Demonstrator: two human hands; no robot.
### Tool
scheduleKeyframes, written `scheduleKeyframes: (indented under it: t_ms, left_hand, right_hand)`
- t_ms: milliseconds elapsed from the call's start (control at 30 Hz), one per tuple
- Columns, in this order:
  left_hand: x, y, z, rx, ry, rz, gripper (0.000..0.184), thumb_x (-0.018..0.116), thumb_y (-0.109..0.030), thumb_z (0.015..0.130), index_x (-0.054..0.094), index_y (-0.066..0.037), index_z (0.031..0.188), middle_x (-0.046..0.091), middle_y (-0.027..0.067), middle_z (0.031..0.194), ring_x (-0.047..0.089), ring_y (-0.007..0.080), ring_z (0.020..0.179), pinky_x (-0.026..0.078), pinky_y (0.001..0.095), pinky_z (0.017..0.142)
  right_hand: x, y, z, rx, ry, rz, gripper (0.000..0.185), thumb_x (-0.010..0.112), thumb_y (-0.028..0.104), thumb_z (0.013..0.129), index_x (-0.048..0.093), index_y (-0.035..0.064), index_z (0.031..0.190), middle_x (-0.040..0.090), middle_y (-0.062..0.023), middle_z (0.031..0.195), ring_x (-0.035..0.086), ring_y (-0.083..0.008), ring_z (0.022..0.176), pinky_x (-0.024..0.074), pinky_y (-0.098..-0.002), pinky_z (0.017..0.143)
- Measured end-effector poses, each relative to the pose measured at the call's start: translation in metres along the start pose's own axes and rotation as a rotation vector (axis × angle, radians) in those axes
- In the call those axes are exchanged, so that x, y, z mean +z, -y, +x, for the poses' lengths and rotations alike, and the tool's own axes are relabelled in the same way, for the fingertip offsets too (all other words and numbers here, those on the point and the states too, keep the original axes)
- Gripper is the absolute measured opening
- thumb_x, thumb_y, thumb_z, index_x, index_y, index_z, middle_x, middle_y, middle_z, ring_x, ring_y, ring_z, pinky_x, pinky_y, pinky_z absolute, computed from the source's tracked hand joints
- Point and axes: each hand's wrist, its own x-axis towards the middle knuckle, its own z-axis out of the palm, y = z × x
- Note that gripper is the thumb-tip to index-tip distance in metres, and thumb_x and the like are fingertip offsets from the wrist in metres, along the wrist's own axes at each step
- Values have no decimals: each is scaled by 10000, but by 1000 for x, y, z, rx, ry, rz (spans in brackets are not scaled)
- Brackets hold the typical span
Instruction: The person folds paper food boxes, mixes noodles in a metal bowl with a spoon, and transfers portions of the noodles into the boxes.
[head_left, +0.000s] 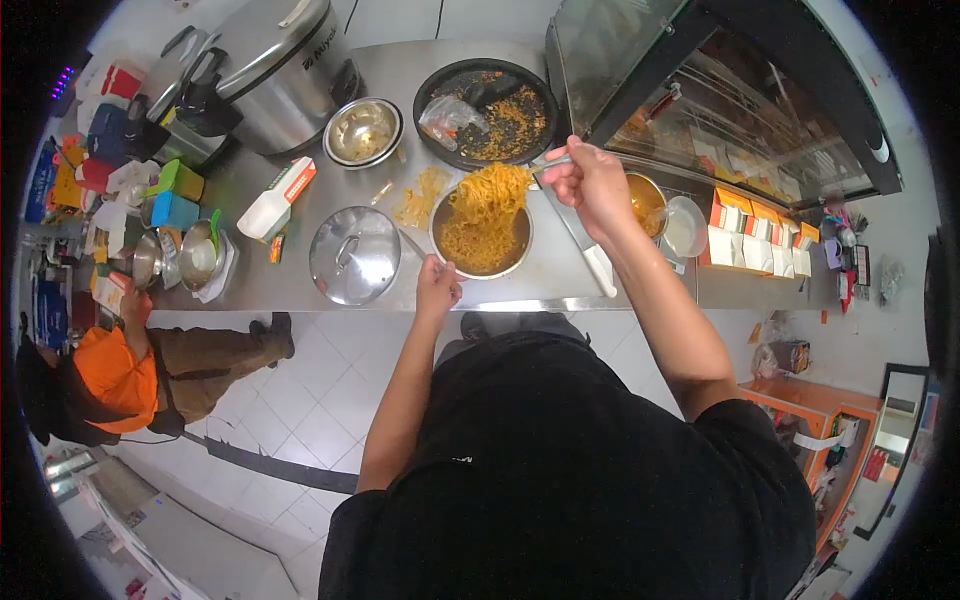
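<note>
My right hand (590, 190) is closed around a slim metal utensil (552, 164) above the counter. A clump of yellow noodles (497, 190) hangs from its far end, which the noodles hide. Strands trail down into a round metal pot (525, 262), where more sauced noodles lie. At the pot's near left rim, my left hand (438, 288) is pinched on a thin metal handle (413, 245) pointing up and left; its kind is unclear. Left of this hand lies a round metal lid (352, 256). A white-handled knife (597, 265) rests right of the pot.
Beyond the pot sits a black pan (535, 85) with crumbs and a plastic bag. Metal bowls (362, 133), large pressure cookers (285, 85) and a carton (275, 197) stand left. A glass display case (730, 100) and boxes (755, 240) stand right. A co-worker (115, 375) works far left.
</note>
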Motion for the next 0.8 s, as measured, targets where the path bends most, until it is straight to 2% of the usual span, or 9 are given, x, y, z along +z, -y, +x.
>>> scheduleKeyframes:
  t_ms: [67,167,267,367,467,567,667,767,800]
  left_hand:
    - [4,-5,-2,-26,-26,-26,165,543,-154,1079,412,-136,981,658,105,733,439,89,442,291,257,386]
    - [5,-4,-2,-9,-15,-34,171,541,-155,1080,409,-143,972,661,107,746,435,85,439,278,252,375]
    - [6,-4,0,-24,-27,-5,168,539,-154,1081,411,-149,973,667,113,761,428,80,437,274,246,370]
    - [6,-3,2,-12,-23,-4,170,541,-158,1081,410,-148,972,667,116,765,428,78,438,275,244,370]
    - [1,1,2,-13,3,12,169,549,-151,1073,413,-130,975,682,121,772,482,100,460,326,250,396]
    - [1,2,2,0,-13,16,165,538,-140,1077,414,-121,970,671,120,774,475,99,460,323,250,394]
    - [5,-9,-1,-13,7,39,168,533,-147,1081,413,-116,968,662,115,781,492,109,470,334,255,400]
    - [3,-11,2,18,38,93,130,526,-172,1086,431,-120,1014,655,106,805,565,124,526,400,254,444]
    - [4,-14,2,10,15,79,127,522,-172,1087,429,-118,1020,657,108,813,599,139,556,423,258,460]
  right_hand:
    - [5,-1,-4,-106,-5,-127,384,481,329,1109,675,11,1014,715,-102,744,591,-118,535,467,-265,517]
    - [24,-28,-15,-373,80,-597,305,551,277,1060,694,12,1010,719,-142,769,678,-224,619,530,-366,588]
    - [19,-51,-11,-850,439,-1172,219,625,214,1019,708,12,999,742,-164,892,702,-323,755,560,-430,718]
    - [17,-46,-12,-820,525,-1185,194,669,183,964,715,9,1037,726,-193,967,689,-396,868,549,-470,812]
    - [22,-36,-2,-899,535,-1126,165,649,162,943,705,15,993,707,-204,874,697,-405,848,546,-481,755]
    - [23,-40,17,-801,639,-1132,182,667,163,954,718,16,1049,731,-192,962,704,-382,905,556,-458,828]
    - [23,-67,48,-774,726,-1133,179,632,161,981,708,5,1026,730,-198,949,707,-385,914,557,-462,832]
    - [0,-117,83,-899,704,-1145,196,681,94,881,683,44,1070,718,-206,924,698,-402,866,554,-466,761]
    - [-10,-123,90,-814,666,-1184,173,667,107,905,682,45,1066,723,-193,910,705,-380,842,558,-453,749]
